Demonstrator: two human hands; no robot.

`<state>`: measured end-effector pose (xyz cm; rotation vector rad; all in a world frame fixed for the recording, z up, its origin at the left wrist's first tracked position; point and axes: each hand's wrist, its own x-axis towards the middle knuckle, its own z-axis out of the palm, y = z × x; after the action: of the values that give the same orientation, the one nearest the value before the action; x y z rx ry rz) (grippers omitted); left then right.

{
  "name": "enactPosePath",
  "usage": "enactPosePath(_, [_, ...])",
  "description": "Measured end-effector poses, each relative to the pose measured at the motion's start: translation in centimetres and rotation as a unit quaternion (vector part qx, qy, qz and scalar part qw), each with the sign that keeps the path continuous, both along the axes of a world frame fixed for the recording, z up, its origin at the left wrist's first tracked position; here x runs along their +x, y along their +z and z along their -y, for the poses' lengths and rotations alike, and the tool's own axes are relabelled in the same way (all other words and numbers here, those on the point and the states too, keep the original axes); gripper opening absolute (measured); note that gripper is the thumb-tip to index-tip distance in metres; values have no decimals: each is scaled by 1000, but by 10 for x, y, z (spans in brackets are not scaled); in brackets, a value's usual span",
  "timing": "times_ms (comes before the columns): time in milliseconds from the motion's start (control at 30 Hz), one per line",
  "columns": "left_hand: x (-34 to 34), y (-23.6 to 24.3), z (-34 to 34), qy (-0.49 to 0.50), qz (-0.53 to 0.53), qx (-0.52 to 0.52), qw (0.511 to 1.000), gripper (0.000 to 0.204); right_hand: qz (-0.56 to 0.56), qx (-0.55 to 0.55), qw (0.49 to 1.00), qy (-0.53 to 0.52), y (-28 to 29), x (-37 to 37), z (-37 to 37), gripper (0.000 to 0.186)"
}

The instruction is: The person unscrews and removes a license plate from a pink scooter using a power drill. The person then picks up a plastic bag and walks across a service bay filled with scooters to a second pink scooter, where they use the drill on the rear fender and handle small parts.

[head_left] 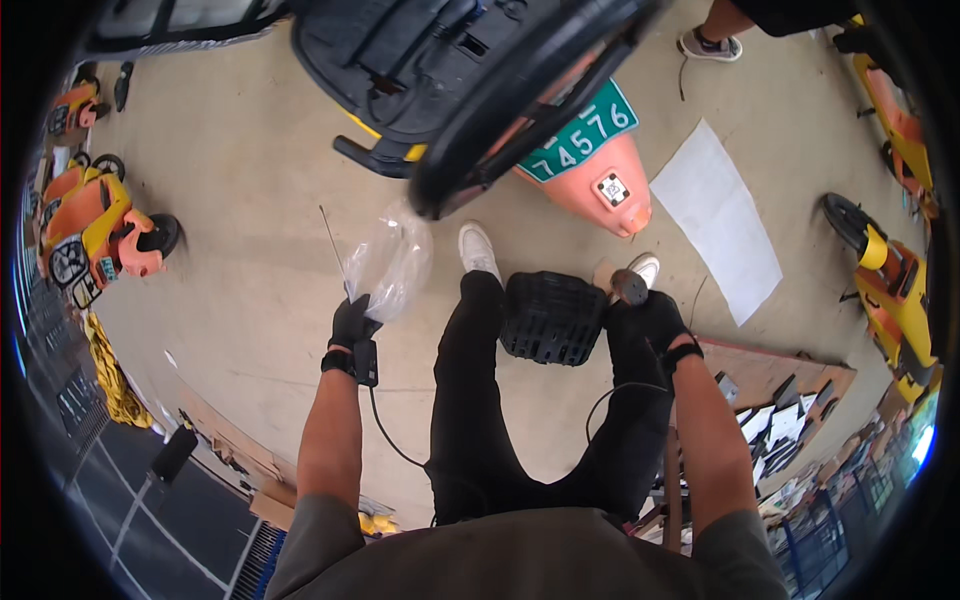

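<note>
My left hand (pixel 352 322), in a black glove, is closed on a crumpled clear plastic bag (pixel 395 262). A long thin rod (pixel 331 236) also sticks up from that hand; its lower end is hidden. By my right knee, my right hand (pixel 655 320), also gloved, is closed on what looks like a mallet with a round grey head (pixel 629 288); the fingers hide its grip. Between my legs stands a black slotted plastic basket (pixel 552 318). Ahead of me is an orange scooter (pixel 590 185) with black parts and a green plate (pixel 580 130).
A white sheet (pixel 718 220) lies on the floor at the right. Orange and yellow scooters (pixel 105 225) stand along both sides. Another person's shoe (pixel 710 45) shows at the far right. Behind my right arm, a wooden board (pixel 780 365) borders a pile of scraps. Cables hang near both wrists.
</note>
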<state>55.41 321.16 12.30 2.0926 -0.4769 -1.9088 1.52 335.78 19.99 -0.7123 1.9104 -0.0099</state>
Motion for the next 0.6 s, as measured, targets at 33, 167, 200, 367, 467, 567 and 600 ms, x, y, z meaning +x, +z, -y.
enactPosePath(33, [-6,-4,3,-25,17,13,999,38,-2,4,1000,-8,-12,-1,-4,32])
enactPosePath(167, [-15,-41,9,-20,16,8,1000,37,57,45,994,78,-79,-7,-6,27])
enactPosePath(200, [-24,-48,12,-32,22,10,999,36,56,58,990,118,-99,-6,-10,28])
enactPosePath(367, [39,-112,4,-205,102,-95,969,36,94,-33,973,210,-172,31,-8,34])
enactPosePath(467, [-10,-139,7,-254,88,-110,957,36,34,-84,962,256,-243,43,-59,35])
enactPosePath(567, [26,-134,7,-280,118,-81,949,40,4,-194,954,230,-276,73,-85,33])
enactPosePath(600, [14,-137,2,-218,98,-52,970,40,15,-147,952,268,-245,67,-69,32])
